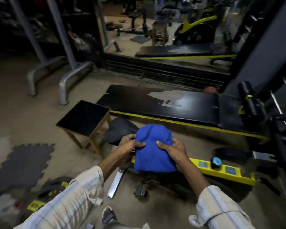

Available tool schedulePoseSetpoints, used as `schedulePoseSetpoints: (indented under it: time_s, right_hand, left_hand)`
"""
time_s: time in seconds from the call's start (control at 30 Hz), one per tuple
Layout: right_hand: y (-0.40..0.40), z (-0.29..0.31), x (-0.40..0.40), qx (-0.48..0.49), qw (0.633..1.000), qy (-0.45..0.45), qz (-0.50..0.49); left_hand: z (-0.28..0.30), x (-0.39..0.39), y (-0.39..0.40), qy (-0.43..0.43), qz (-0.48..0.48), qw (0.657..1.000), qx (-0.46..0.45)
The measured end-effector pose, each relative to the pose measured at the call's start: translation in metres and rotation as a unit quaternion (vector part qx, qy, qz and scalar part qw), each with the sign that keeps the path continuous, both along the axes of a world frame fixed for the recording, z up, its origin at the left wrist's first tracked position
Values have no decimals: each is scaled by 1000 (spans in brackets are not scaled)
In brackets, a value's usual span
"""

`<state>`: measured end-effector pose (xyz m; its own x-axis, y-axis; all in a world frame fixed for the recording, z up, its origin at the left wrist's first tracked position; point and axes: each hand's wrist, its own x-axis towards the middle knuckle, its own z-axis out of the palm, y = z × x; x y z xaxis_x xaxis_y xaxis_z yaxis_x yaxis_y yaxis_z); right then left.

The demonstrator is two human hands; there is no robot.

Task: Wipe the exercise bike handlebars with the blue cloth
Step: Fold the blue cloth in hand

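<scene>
Head view: a person stands in a dim gym, both hands raised in front of the chest, a folded cloth between them.
Blue cloth [153,151]: held at frame centre, bunched into a thick pad, hanging over dark bike parts below.
Left hand [130,147]: at 9 o'clock of the cloth, thumb on top, fingers curled round the cloth's edge, gripping it.
Right hand [172,150]: at 3 o'clock of the cloth, thumb pressed on the fabric, fingers wrapped under, gripping it too.
Exercise bike [221,171]: its yellow panel with a round knob runs toward 4 o'clock of the cloth; a dark saddle [120,131] shows at 11 o'clock. The handlebars cannot be picked out with certainty.
Step in hand: judged to be readying the cloth before wiping. Done well, it means keeping a flat clean face outward, then wrapping the pad round the bar and drawing along its full length.
Floor [31,116]: worn, dusty, with a grey foam mat [26,162] at 8 o'clock.
Room: a black stool [84,118] at 10 o'clock, a long black bench [172,104] with torn padding at 1 o'clock, a wall mirror [155,27] at 12 o'clock, steel frame legs [64,90] at 10 o'clock.
</scene>
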<state>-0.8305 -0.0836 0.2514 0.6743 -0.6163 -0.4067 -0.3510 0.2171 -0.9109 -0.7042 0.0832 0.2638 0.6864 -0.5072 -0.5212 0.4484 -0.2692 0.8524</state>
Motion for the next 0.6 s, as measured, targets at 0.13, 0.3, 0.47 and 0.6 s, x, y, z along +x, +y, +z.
schedulePoseSetpoints:
  time_s: [0.13, 0.3, 0.47, 0.6]
  right_hand:
    - [49, 3, 64, -17, 999, -6, 45]
    - [109, 2, 137, -24, 995, 8, 97]
    - [170, -10, 213, -34, 989, 34, 142]
    - [214, -15, 268, -46, 974, 59, 214]
  left_hand:
    - [-5, 49, 57, -1, 56, 998, 4]
    - [-12, 107, 124, 12, 101, 995, -3]
    - [-28, 161, 192, 8, 159, 987, 19]
    - [-43, 194, 249, -59, 161, 982, 74]
